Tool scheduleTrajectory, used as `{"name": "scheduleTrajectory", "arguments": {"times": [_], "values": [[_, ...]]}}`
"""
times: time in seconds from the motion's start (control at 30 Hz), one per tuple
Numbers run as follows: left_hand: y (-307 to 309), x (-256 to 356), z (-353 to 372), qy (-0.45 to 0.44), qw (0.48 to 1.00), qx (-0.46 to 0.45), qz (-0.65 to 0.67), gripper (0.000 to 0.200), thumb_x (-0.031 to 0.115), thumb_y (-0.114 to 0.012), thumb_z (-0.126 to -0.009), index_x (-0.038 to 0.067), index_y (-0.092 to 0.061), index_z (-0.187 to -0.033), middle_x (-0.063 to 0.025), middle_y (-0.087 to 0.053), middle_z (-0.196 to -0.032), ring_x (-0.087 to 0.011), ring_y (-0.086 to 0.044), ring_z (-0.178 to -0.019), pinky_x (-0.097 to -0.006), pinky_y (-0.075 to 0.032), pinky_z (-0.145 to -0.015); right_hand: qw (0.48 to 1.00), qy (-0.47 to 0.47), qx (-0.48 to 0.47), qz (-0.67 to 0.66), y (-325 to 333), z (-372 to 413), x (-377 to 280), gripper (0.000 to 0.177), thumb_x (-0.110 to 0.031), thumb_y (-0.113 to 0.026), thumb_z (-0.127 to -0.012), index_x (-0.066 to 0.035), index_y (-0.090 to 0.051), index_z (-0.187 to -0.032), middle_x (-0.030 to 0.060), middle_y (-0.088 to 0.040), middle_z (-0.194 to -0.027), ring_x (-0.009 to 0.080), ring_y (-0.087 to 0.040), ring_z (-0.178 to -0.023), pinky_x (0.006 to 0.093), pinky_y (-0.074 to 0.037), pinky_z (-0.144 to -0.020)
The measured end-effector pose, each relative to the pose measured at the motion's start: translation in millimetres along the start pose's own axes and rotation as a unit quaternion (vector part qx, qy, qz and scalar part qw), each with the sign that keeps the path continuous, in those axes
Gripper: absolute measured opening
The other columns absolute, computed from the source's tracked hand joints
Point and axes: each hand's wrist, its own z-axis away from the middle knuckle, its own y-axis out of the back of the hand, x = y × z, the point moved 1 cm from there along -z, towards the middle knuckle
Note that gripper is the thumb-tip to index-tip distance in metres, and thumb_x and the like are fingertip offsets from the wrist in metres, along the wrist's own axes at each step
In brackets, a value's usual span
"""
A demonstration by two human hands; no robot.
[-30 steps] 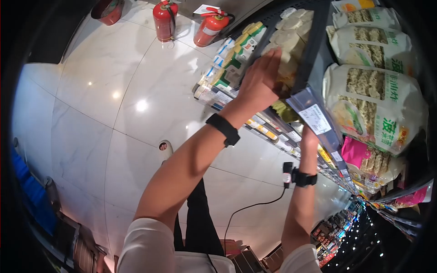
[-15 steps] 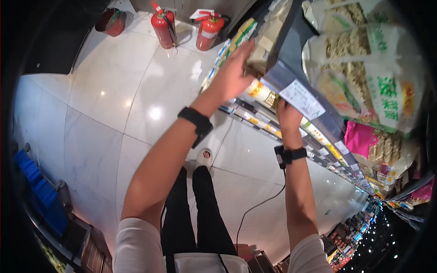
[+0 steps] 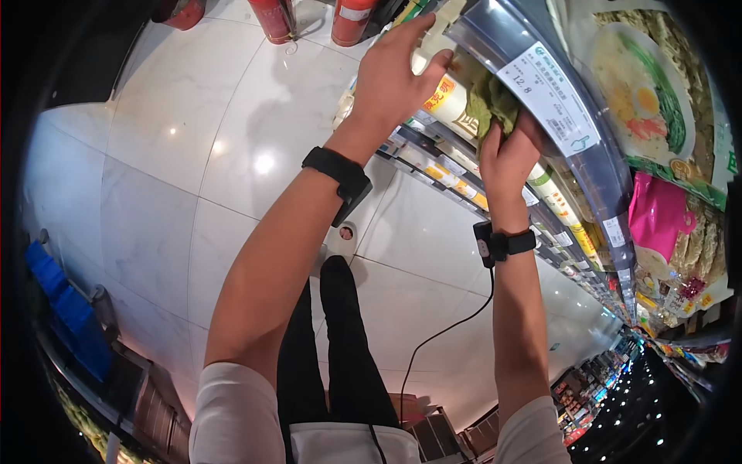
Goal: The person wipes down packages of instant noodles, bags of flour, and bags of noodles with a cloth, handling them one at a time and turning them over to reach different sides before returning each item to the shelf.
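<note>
My left hand (image 3: 398, 76) is raised at the shelf's near end with thumb and fingers apart, holding nothing. Beside its thumb lies a white and yellow package (image 3: 452, 100) on the shelf. My right hand (image 3: 512, 158) reaches under the shelf edge (image 3: 483, 35), its fingers closed on a crumpled green cloth (image 3: 493, 99). Part of those fingers is hidden by the shelf lip. A price label (image 3: 550, 97) reading 12.8 is on the lip, above my right hand.
Noodle packages (image 3: 645, 93) and a pink package (image 3: 657, 216) fill the upper shelf at right. Lower shelves with labels run down to the right. Two red extinguishers (image 3: 272, 19) and a red bucket (image 3: 179, 11) stand on the tiled floor (image 3: 255, 155).
The view has moved closer to the shelf. The green cloth now shows at my right hand, which has shifted slightly right. My left hand has opened wider and stands further from the shelf edge.
</note>
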Motion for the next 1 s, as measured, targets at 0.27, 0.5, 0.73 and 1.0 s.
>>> {"name": "scheduleTrajectory", "arguments": {"times": [0.27,0.5,0.73,1.0], "values": [[22,-5,33,-0.042,0.999,0.025,0.014,0.069,0.032,-0.091,-0.082,0.006,-0.060,-0.138,-0.0155,-0.071,-0.126,-0.0287,-0.071,-0.114,-0.0383,-0.055,-0.096,0.998,0.042,0.042,0.004,3,22,23,0.049,0.005,-0.057,-0.091,0.006,-0.053,-0.140,0.0257,-0.068,-0.125,0.0401,-0.070,-0.111,0.0439,-0.052,-0.100],[32,-27,65,-0.017,0.999,-0.020,0.031,0.085,0.025,-0.095,-0.077,0.008,-0.052,-0.148,-0.0138,-0.066,-0.138,-0.0290,-0.065,-0.126,-0.0388,-0.052,-0.107,0.993,-0.008,0.054,-0.104,7,41,24,0.044,0.005,-0.050,-0.096,0.009,-0.048,-0.139,0.0212,-0.058,-0.132,0.0293,-0.062,-0.118,0.0380,-0.048,-0.105],[28,-27,70,0.025,0.998,0.005,0.054,0.066,0.011,-0.091,-0.080,0.007,-0.059,-0.138,-0.0112,-0.068,-0.136,-0.0237,-0.067,-0.124,-0.0380,-0.052,-0.108,0.992,-0.039,0.036,-0.118,11,57,19,0.043,0.006,-0.048,-0.096,0.007,-0.046,-0.138,0.0216,-0.055,-0.133,0.0283,-0.058,-0.121,0.0372,-0.043,-0.108],[30,-29,68,-0.039,0.999,0.010,0.017,0.061,0.015,-0.088,-0.084,0.007,-0.059,-0.137,-0.0133,-0.067,-0.134,-0.0308,-0.066,-0.120,-0.0389,-0.053,-0.103,0.991,-0.033,0.072,-0.110,14,46,8,0.045,0.008,-0.054,-0.090,0.007,-0.052,-0.134,0.0236,-0.060,-0.133,0.0343,-0.060,-0.124,0.0420,-0.044,-0.110]]}}
